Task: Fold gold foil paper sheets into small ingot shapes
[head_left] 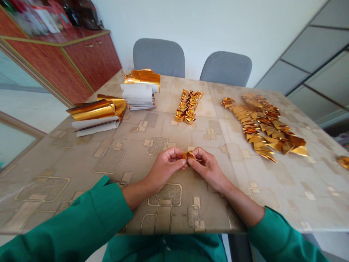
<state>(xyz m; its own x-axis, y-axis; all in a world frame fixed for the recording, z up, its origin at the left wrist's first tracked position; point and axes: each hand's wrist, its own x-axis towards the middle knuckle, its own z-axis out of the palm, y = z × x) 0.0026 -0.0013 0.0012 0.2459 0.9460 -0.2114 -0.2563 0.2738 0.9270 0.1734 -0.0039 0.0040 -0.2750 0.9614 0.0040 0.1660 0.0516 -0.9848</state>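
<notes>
A small folded gold foil piece [188, 155] is pinched between the nearly closed left hand [166, 167] and right hand [208, 169], held over the patterned bench [46, 203], with folded gold pieces [188, 107] laid in rows beyond and foil sheets [140, 82] stacked further left

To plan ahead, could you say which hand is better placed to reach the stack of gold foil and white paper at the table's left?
Probably the left hand: it lies nearer that stack than the right hand, though it pinches the small gold foil piece too.
</notes>
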